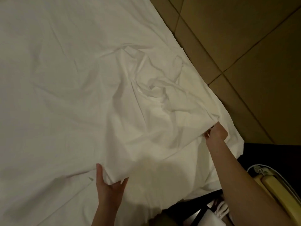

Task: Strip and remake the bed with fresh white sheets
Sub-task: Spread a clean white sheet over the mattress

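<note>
A white sheet [101, 82] is spread over the bed [24, 185], bunched into loose folds toward the corner by the tiled wall [244, 46]. A gathered fold near the bed edge is gripped by the left hand [109, 185], thumb and fingers curled round the cloth. The sheet's edge near the corner is pinched by the right hand [215, 132], fingers closed on fabric. The sheet is judged light, soft and limp, easily creased, not fragile; hold is best taken at hems or corners, 2 points well apart. No brand, label or writing can be read.
</note>
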A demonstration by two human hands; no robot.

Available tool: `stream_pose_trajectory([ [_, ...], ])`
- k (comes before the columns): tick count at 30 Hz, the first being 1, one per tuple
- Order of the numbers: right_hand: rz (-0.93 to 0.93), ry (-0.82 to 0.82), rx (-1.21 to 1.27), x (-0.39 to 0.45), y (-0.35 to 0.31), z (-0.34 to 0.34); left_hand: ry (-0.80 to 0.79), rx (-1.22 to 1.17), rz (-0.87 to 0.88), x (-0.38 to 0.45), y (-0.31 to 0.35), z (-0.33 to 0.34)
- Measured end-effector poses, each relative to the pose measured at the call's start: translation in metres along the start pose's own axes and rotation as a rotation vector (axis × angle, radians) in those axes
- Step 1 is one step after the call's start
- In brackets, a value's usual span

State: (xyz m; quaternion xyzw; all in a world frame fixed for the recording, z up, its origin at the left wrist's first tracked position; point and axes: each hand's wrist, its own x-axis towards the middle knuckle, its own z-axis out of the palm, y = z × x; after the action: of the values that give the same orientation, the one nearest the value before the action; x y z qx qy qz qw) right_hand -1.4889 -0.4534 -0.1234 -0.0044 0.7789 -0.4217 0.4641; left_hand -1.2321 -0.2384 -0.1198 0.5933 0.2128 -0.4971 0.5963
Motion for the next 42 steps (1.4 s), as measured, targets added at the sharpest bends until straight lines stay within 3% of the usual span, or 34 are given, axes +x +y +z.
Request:
stream_pose_trajectory([
  [2, 0.045, -0.047, 0.103, -0.006, 0.002, -0.007, -0.028, -0.032, -0.108, 0.001, 0.0, -0.001],
  [5, -0.011, -0.276, -0.031, -0.018, 0.004, -0.007, 0.021, 0.056, -0.107, 0.011, -0.005, -0.007],
  [8, -0.108, -0.191, -0.123, -0.022, -0.005, 0.002, -0.126, 0.188, -0.07, 0.02, -0.021, -0.012],
  [10, -0.145, -0.15, 0.013, -0.023, -0.025, 0.008, -0.073, 0.245, -0.042, 0.022, -0.02, -0.009],
  [12, -0.2, -0.131, 0.136, -0.022, -0.05, 0.011, -0.007, -0.031, -0.107, 0.025, -0.013, -0.005],
  [13, -0.208, -0.125, 0.17, -0.023, -0.061, 0.014, 0.041, 0.122, -0.022, 0.014, -0.014, -0.008],
  [14, -0.196, -0.114, 0.188, -0.017, -0.066, 0.012, 0.073, 0.241, 0.007, 0.01, -0.016, -0.007],
  [16, -0.16, -0.143, 0.218, -0.003, -0.064, 0.007, 0.12, 0.159, -0.057, 0.009, -0.013, -0.003],
  [19, -0.017, -0.234, 0.249, 0.024, -0.036, -0.012, 0.056, 0.206, -0.076, 0.005, -0.013, -0.002],
  [22, 0.099, -0.309, 0.11, 0.01, 0.001, -0.027, 0.024, 0.221, -0.136, 0.003, -0.005, -0.007],
  [26, 0.315, -0.612, -0.211, -0.049, 0.066, -0.021, 0.171, 0.11, -0.177, 0.005, 0.007, -0.034],
  [28, 0.337, -0.688, -0.3, -0.08, 0.098, -0.007, 0.211, 0.026, -0.167, 0.01, 0.016, -0.048],
  [32, 0.181, -0.604, -0.161, -0.108, 0.104, 0.033, 0.122, -0.054, -0.171, 0.021, 0.042, -0.06],
  [34, 0.06, -0.52, -0.12, -0.104, 0.08, 0.054, 0.112, -0.055, -0.189, 0.026, 0.051, -0.064],
  [37, -0.048, -0.521, -0.095, -0.102, 0.043, 0.079, 0.149, -0.132, -0.179, 0.033, 0.059, -0.073],
  [42, 0.098, -0.673, 0.048, -0.126, 0.039, 0.104, 0.051, -0.325, -0.116, 0.037, 0.09, -0.079],
])
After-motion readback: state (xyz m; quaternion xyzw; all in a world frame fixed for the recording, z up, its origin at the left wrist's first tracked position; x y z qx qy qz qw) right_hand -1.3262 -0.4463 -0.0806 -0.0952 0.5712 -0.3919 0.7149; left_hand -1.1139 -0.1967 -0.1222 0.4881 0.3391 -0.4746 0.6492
